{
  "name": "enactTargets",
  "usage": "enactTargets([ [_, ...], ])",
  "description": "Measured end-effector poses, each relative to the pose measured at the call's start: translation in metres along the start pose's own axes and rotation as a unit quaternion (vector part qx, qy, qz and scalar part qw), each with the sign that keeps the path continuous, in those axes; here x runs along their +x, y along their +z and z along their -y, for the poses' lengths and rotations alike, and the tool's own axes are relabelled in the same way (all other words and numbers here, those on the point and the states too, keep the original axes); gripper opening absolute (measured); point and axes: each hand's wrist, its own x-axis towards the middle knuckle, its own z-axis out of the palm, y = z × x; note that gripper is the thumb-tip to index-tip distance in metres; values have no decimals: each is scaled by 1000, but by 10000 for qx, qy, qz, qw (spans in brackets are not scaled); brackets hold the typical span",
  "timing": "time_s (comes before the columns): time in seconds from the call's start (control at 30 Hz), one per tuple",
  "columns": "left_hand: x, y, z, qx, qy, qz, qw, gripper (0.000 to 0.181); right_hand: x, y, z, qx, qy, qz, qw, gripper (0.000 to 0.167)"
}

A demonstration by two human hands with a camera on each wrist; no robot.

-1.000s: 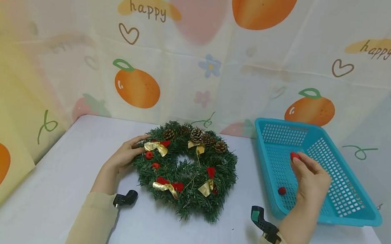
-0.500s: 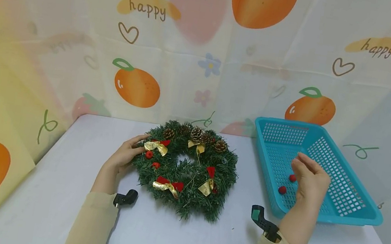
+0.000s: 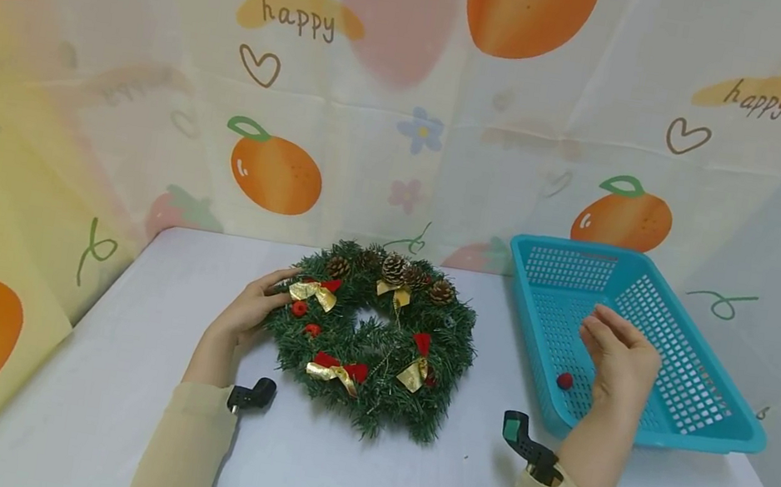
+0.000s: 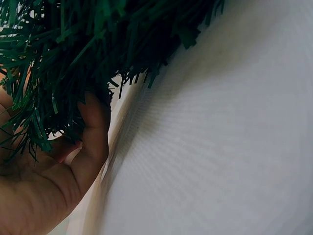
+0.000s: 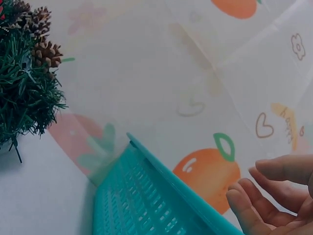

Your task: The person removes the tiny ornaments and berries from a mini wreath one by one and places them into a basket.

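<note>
The left hand grips the wreath beside it. The right hand, relaxed and holding nothing, hangs over the blue basket; inside, a red ball lies left of it. Beyond both hands, the cloth reads "happy" twice.

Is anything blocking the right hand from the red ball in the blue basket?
Nothing visible does. The right hand is over the open-topped basket, and the red ball lies uncovered on its floor. The hand itself hides part of the basket, though.
</note>
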Motion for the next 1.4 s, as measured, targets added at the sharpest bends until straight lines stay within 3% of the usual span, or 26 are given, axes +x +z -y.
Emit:
enactTargets([
  [0.27,-1,0,-2,62,47,50,10000,57,-1,1,1,229,-9,93,9997,16],
  [0.73,-2,-1,0,94,110,27,9999,58,-9,22,-1,-65,-407,251,9988,16],
  [1.13,-4,0,-8,104,-70,49,9999,58,-11,32,-6,-223,-583,477,9969,10],
  [1.2,-1,0,-2,98,-46,40,9999,58,-10,33,-7,-211,-626,459,9968,10],
  [1.4,0,0,-2,-78,-145,50,9999,58,-14,44,-11,-339,-662,574,9956,14],
])
